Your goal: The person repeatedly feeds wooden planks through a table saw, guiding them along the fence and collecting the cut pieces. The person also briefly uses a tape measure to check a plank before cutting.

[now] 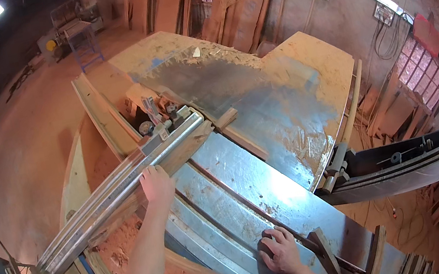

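Left hand [157,184] rests with bent fingers on the wooden board [189,148]; whether it grips cannot be told. The board lies along the metal fence [176,139], over the metal tabletop [240,171]. Right hand [280,249] rests there, fingers loosely spread.

1. Left of centre, the metal fence [173,139] and wooden board [186,149] bar your left hand [157,184] toward the upper left.
2. Knobbed fittings [172,110] rise beyond them.
3. Between your hands, the bare metal bench [236,164] leaves you open room.
4. A wooden strip [244,141] lies above centre.
5. At lower right, wooden slats [324,249] crowd your right hand [281,251].
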A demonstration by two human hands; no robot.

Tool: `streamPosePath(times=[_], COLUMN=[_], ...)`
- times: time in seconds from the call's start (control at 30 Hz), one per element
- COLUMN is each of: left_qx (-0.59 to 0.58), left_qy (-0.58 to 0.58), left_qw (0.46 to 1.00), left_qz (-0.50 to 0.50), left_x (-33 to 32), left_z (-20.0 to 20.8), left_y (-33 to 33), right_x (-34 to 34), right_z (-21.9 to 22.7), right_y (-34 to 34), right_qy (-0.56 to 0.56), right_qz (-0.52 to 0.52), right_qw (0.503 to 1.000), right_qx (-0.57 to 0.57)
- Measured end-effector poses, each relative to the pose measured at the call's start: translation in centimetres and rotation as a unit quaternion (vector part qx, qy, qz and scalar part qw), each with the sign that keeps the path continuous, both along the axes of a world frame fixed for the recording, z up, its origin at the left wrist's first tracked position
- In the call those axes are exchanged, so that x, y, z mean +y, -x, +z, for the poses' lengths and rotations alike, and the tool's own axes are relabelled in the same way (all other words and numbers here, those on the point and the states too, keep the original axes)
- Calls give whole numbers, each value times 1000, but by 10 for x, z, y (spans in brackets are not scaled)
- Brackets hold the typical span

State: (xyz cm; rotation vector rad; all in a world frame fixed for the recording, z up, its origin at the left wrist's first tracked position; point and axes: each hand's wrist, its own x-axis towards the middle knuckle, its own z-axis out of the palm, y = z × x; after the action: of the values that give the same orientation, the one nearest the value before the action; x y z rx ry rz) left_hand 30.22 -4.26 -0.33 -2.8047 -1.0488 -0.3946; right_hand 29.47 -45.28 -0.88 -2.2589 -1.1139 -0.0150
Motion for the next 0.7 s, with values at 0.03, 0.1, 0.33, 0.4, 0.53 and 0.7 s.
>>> streamPosePath(times=[0.03,0.1,0.33,0.4,0.53,0.7], left_qx=[1,8,0,-33,-51,-101], left_qy=[17,43,91,135,445,703], left_qw=[1000,999,994,986,887,703], left_qz=[4,-3,-61,-96,-114,-33], left_x=[-1,-3,2,16,27,9], left_z=[4,11,3,4,62,102], left_y=[0,3,27,38,67,109], right_x=[0,-1,-1,-4,-7,-5], right_z=[0,0,6,6,5,2], right_y=[1,1,1,2,1,4], right_qy=[-2,-6,-7,-12,-6,-12], right_qz=[-3,-10,-7,-7,-11,-7], right_qw=[1000,1000,1000,1000,1000,1000], right_qx=[1,3,14,16,17,3])
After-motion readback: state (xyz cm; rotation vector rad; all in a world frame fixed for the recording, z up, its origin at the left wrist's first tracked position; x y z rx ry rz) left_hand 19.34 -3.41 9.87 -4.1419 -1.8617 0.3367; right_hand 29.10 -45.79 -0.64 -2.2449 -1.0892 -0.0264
